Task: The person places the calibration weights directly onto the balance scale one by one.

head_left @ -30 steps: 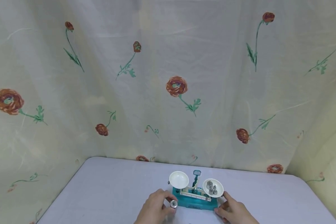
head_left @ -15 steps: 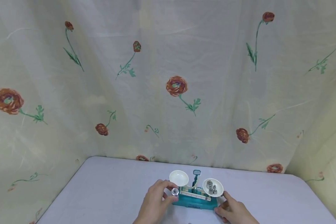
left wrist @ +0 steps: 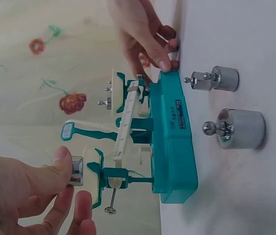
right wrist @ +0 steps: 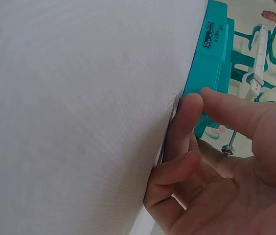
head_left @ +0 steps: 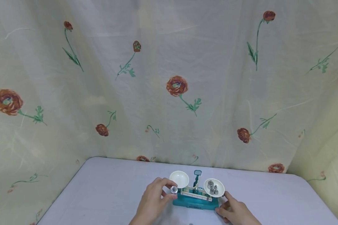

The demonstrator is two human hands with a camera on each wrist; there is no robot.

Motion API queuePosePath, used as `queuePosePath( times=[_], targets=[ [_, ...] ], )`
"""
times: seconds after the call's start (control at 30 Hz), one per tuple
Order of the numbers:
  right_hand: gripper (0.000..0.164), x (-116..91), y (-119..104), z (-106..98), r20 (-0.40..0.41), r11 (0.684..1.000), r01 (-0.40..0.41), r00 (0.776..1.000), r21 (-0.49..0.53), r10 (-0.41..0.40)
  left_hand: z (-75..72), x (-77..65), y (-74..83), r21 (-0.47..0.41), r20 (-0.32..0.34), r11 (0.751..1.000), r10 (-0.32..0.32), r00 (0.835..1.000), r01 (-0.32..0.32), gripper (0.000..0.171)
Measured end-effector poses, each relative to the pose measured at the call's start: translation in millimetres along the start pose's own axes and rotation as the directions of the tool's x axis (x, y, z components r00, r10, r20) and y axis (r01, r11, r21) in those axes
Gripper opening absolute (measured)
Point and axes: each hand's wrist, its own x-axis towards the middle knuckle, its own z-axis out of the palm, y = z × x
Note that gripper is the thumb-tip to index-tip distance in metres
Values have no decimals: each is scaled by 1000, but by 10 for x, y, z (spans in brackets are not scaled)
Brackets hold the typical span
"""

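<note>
Head: right pan (head_left: 220, 185) holds weights (head_left: 212, 190); left grip (head_left: 155, 197), another (head_left: 173, 189).

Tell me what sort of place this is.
Probably a small curtained-off tabletop workspace, perhaps indoors: a flower-patterned curtain hangs behind a pale table, which bears a teal balance scale and metal weights.

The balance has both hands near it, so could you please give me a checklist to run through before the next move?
1. Held weight pinched by left hand: ok.
2. Held weight centred over left pan: not ok, by its near rim.
3. Right hand touching base: ok.
4. Small weights inside right pan: ok.
5. Beam level: not ok, right side lower.
6. Loose weights clear of base: ok.
</note>
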Motion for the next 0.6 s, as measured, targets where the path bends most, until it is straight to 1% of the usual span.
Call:
queuePosePath(
  times=[0.07, 0.1, 0.17, 0.23, 0.37, 0.43, 0.5, 0.6],
  targets=[
    [96, 152, 182, 25, 9, 1000, 15, 1000, 9, -15, -11, -3, 12, 0, -20, 999, 33, 999, -33, 29],
    [98, 200, 238, 35, 9, 1000, 16, 1000, 16, -17, -15, -5, 20, -2, -32, 999, 50, 998, -51, 29],
    [100, 238, 281, 43, 4, 999, 18, 1000, 27, -18, -13, -4, 34, -1, -56, 997, 83, 995, -83, 29],
    [98, 182, 218, 32, 4, 1000, 24, 1000, 11, -24, -2, 4, 49, -2, -74, 995, 97, 993, -97, 29],
    [85, -64, -71, -4, -12, 1000, 4, 1000, -16, -4, 29, 42, 84, -17, -96, 998, 61, 993, -63, 28],
    [81, -161, -183, -18, -23, 999, 4, 1000, -34, -5, 39, 65, 96, -19, -114, 999, 47, 992, -49, 28],
    [80, -221, -252, -36, -22, 1000, -1, 1000, -30, 0, 46, 89, 102, -14, -137, 999, 45, 990, -47, 27],
    [81, -242, -279, -64, 1, 999, -8, 1000, -31, 8, 52, 126, 98, 3, -166, 998, 60, 984, -61, 27]
  ],
)
